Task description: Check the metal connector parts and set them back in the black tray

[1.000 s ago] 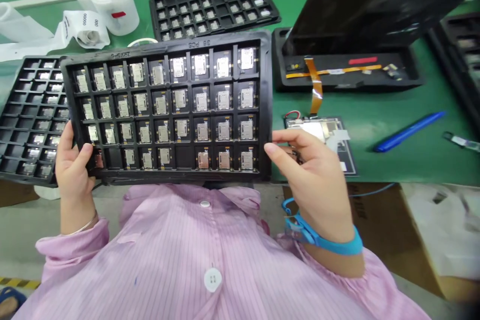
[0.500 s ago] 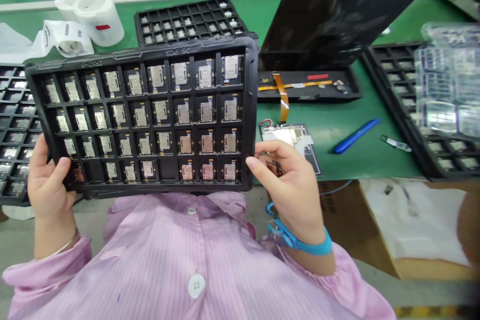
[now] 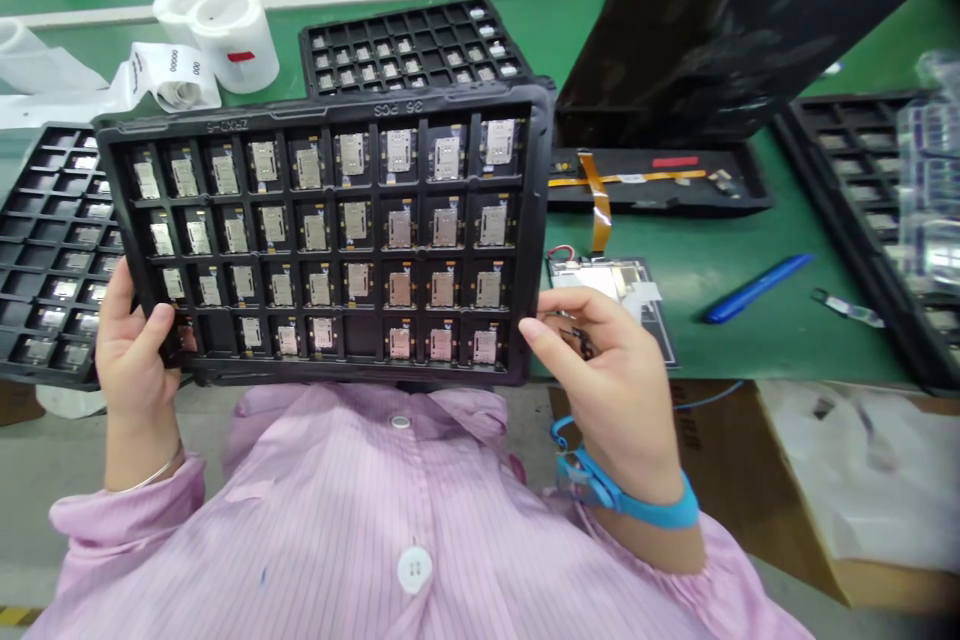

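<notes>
A black compartment tray (image 3: 363, 336) is held up in front of my body, tilted toward me. Most of its pockets hold small circuit boards with silvery metal card sockets (image 3: 446, 158); two bottom-row pockets hold none. My left hand (image 3: 135, 360) grips the lower left corner, thumb on the rim. On the right side edge, my right hand (image 3: 626, 375) pinches the tray between thumb and forefinger. A small dark object (image 3: 579, 338) shows among the curled fingers of that hand; its kind is unclear. A blue strap (image 3: 637, 500) circles the right wrist.
Similar trays stand at the left (image 3: 45, 250), the back (image 3: 412, 40) and the right (image 3: 840, 210). Behind my right hand are a dark propped-up panel (image 3: 720, 40), an opened device with an orange flex cable (image 3: 598, 200), and a blue pen-like tool (image 3: 757, 290). White rolls (image 3: 236, 35) stand back left.
The view has swung slightly left, so everything appears shifted right. Both hands keep the same hold on the tray.
</notes>
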Demonstrator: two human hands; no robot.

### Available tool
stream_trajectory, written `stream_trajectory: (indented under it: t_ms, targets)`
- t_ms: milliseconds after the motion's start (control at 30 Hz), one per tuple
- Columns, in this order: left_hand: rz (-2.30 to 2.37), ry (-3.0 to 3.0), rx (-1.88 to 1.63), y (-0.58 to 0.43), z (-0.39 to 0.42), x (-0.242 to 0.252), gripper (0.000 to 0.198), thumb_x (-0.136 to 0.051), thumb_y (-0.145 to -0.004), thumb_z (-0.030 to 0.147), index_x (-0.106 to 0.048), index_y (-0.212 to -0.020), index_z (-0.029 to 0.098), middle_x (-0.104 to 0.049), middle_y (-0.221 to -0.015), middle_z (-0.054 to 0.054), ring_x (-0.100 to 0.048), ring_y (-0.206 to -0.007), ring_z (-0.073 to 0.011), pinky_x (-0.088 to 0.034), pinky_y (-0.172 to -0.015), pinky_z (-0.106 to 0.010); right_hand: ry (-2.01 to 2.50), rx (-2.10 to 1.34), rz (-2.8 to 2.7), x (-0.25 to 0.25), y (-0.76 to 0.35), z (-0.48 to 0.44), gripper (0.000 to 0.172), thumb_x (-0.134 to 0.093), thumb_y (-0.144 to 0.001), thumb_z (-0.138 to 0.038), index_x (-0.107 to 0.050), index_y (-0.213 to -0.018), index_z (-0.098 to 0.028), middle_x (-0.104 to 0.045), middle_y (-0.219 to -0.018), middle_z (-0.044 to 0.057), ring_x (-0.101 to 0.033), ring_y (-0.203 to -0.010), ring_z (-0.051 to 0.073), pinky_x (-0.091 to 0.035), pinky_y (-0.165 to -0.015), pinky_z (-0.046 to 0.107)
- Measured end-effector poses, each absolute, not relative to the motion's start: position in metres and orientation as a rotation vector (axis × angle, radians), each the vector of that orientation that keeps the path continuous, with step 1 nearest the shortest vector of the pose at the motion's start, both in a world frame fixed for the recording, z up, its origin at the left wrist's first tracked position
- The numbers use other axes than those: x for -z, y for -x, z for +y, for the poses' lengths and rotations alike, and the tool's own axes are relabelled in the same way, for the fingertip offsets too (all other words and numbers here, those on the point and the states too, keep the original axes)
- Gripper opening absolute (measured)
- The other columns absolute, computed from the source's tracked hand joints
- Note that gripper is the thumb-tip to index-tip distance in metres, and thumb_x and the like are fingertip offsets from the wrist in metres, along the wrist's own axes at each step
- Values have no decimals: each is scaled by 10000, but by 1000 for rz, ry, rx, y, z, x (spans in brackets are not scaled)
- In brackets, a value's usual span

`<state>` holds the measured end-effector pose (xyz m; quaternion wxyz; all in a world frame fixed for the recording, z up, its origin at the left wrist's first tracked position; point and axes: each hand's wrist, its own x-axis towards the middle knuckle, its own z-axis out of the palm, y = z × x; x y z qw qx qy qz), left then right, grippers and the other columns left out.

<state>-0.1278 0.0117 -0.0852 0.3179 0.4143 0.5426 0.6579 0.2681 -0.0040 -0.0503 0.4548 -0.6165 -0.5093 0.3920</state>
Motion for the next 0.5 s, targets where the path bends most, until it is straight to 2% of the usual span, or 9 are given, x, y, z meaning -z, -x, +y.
stream_trajectory:
  t_ms: [133,300,500]
  targets:
    - [1450,-1019,-1735,126,9,84,578,-822,-793,185,-639,-1308,374,-718,-1226,105,-684,-950,-89,-627,-800,-196,1527,-953,-1246,53,-269,-3,104,-700,-866,-291,-650,-939,-237,-446,-635,-51,-413,-579,134,-312,-535,288]
    - [1500,-1038,-1742,121,1,77,613,-836,-786,241,-617,-1346,360,-684,-1302,58,-688,-916,-117,-637,-760,-239,1545,-913,-1225,58,-274,-4,137,-725,-841,-319,-662,-942,-250,-482,-670,-43,-422,-602,136,-307,-522,284]
    - [1447,-1019,-1796,111,-6,64,652,-857,-751,215,-627,-1348,339,-713,-1210,16,-670,-813,-99,-628,-709,-221,1591,-854,-1215,64,-281,-4,169,-732,-831,-361,-672,-956,-265,-538,-733,-41,-428,-607,126,-326,-546,282]
